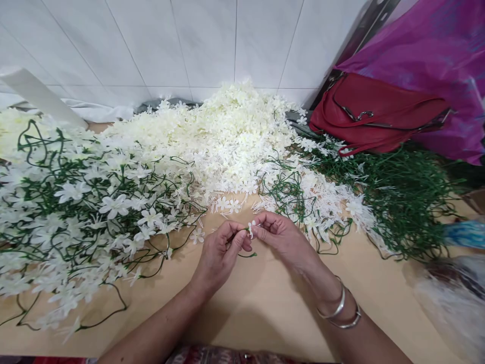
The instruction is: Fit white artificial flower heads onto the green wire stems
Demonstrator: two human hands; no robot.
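Near the middle of the table, my left hand [224, 253] pinches a green artificial stem, whose tip [250, 256] shows below the fingers. My right hand [282, 237], with metal bangles on its wrist, is closed on a small white artificial flower [251, 229] at the end of that stem. The two hands almost meet at the flower. Just beyond them lie loose white blossoms [234, 206] and a small tangle of green stems [288, 192]. Part of the stem is hidden behind my left fingers.
White flowers on green stems [113, 207] cover the left side. A heap of loose white blossoms [242, 121] rises against the tiled wall [208, 45]. Bare green stems [401, 197] pile at right, below a red handbag [379, 111] and purple plastic bag [435, 45]. Clear plastic [450, 298] lies nearer.
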